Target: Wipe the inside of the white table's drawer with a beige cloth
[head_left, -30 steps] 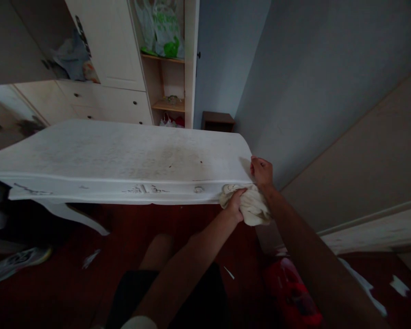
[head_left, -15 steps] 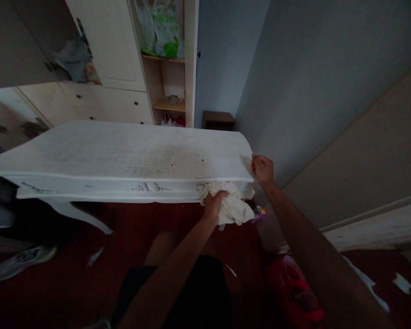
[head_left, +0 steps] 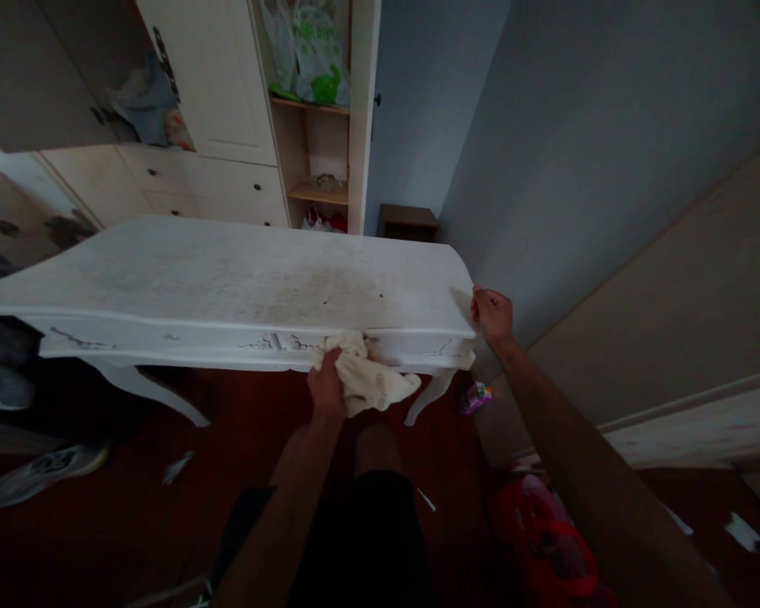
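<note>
A long white table (head_left: 196, 270) with a curved edge and carved, dark-marked front stands before me. Grey smudges and two dark specks mark its top. My left hand (head_left: 327, 384) is closed on a cream cloth (head_left: 373, 384), pressing it against the table's front just right of the central carving. The cloth's loose end hangs to the right, below the apron. At the table's right end, my right hand (head_left: 494, 314) is closed on the edge, fingers curled; its exact grip is partly hidden.
A white cabinet (head_left: 221, 101) with an open shelf section holding plastic bags (head_left: 317, 51) stands behind. Grey wall lies close on the right. On the dark red floor are a red bag (head_left: 545, 540), a small purple box (head_left: 476, 397) and a shoe (head_left: 44, 475).
My left hand has slid left along the table front with the cloth, uncovering the right part of the front and a table leg. My right hand stays at the right edge.
</note>
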Tool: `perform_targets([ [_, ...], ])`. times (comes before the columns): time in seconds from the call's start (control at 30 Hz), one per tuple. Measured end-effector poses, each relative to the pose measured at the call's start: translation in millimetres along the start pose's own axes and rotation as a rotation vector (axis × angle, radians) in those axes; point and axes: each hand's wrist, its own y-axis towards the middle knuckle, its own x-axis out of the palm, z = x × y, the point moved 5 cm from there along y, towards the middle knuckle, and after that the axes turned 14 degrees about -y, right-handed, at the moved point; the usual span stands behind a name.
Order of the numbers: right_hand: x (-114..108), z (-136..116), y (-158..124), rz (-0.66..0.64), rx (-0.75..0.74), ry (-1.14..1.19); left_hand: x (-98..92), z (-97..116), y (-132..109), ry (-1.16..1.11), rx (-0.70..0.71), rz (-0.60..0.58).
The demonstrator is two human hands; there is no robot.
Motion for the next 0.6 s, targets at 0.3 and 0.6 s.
perform_targets([
  [0.3, -0.7, 0.7, -0.1, 0.01, 0.023, -0.032, -49.1, 61.4, 44.8, 0.22, 0.491, 0.07],
  [0.6, -0.6, 0.9, -0.7, 0.017, 0.015, -0.042, -38.9, 38.8, 23.3, 0.952, 0.631, -0.135],
])
